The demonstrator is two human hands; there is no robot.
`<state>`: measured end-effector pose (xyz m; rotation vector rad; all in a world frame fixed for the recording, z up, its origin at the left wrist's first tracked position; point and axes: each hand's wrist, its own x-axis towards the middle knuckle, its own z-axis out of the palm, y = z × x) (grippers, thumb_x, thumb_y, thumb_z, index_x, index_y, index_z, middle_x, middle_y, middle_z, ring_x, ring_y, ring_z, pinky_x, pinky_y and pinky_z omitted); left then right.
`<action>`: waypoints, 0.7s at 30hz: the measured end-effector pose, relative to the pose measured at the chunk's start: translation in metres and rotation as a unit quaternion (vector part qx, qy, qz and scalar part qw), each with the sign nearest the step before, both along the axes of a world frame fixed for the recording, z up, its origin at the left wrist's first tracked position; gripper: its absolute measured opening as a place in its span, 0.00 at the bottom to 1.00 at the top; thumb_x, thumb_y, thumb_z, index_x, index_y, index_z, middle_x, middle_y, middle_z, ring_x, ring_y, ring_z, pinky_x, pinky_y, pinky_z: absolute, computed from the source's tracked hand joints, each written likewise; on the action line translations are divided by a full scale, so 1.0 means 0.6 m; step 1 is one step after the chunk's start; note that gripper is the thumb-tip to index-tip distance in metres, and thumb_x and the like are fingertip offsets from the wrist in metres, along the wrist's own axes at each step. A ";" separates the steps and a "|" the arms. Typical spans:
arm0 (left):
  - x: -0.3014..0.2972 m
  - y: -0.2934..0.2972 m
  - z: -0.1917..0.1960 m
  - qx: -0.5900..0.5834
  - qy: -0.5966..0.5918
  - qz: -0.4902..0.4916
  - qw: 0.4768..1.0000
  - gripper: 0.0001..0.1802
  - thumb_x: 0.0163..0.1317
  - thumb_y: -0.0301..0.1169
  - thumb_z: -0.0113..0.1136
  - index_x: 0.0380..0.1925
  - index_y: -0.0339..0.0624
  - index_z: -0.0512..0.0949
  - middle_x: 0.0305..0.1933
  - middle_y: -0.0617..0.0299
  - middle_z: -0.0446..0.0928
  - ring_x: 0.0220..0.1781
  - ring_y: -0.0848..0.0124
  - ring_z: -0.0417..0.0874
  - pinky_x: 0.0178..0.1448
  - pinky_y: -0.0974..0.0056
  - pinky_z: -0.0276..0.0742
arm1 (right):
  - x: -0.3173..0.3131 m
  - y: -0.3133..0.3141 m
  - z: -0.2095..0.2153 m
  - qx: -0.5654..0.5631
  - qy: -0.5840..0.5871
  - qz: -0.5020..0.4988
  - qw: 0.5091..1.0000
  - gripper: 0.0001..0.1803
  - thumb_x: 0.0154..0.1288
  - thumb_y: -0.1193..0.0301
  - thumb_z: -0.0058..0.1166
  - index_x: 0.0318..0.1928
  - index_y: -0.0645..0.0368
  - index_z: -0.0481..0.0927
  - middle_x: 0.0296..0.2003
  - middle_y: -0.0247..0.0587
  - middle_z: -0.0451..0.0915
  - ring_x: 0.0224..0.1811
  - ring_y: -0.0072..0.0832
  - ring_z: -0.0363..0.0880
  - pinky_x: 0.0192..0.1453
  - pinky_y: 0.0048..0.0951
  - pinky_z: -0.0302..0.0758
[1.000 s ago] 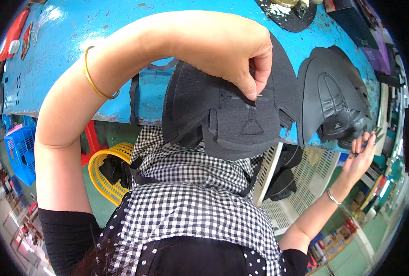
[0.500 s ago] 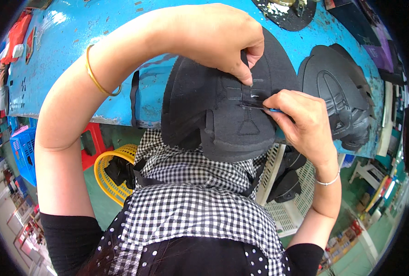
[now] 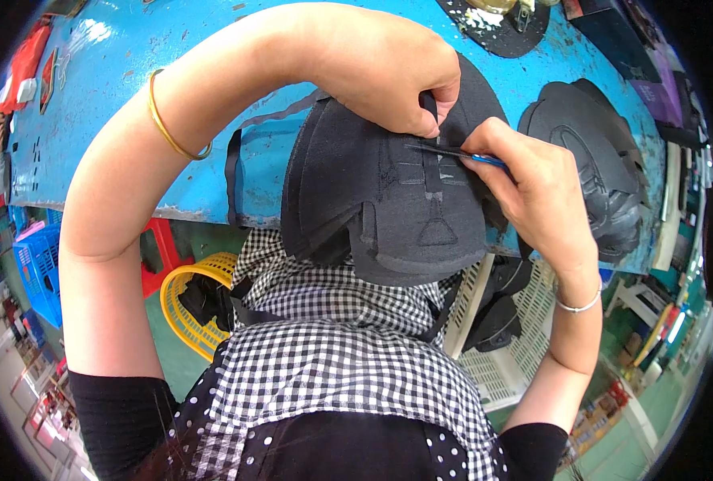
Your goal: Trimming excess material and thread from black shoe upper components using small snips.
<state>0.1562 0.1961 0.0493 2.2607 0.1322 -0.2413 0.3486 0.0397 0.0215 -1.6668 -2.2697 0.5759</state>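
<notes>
A stack of black, rounded fabric panels (image 3: 332, 160) overhangs the near edge of the blue table. Stitched outlines and short grey bars mark the top panel. Down its middle runs a narrow black strap (image 3: 432, 172). My left hand (image 3: 405, 80) reaches over from the far side, thumb and fingers pinching the strap's upper end. My right hand (image 3: 529, 172) is closed around a slim, pointed tool (image 3: 485, 159) with a blue part, perhaps tweezers. Its dark tip lies across the strap just below my left fingertips. My fingers hide part of the strap.
More black shaped panels (image 3: 589, 152) lie on the blue table (image 3: 268, 172) at the right. A glue-spotted black disc (image 3: 513, 36) is at the far edge. Below stand a yellow basket (image 3: 182, 321), a blue crate (image 3: 40, 268), a red stool (image 3: 164, 248) and a pale crate (image 3: 525, 361).
My right hand has moved up and away from me, taking the tool's tip from the lower bars to just under my left fingers. My left hand keeps its pinch, shifting little.
</notes>
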 end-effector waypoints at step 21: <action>-0.035 0.022 -0.038 -0.249 -0.145 0.263 0.921 0.10 0.68 0.33 0.67 0.43 0.38 0.86 0.31 0.69 0.83 0.31 0.84 0.78 0.37 0.76 0.72 | -0.104 -0.043 0.010 0.079 -0.232 0.018 0.969 0.20 0.58 0.70 0.66 0.52 0.59 0.80 0.45 0.45 0.86 0.33 0.32 0.87 0.35 0.31 0.83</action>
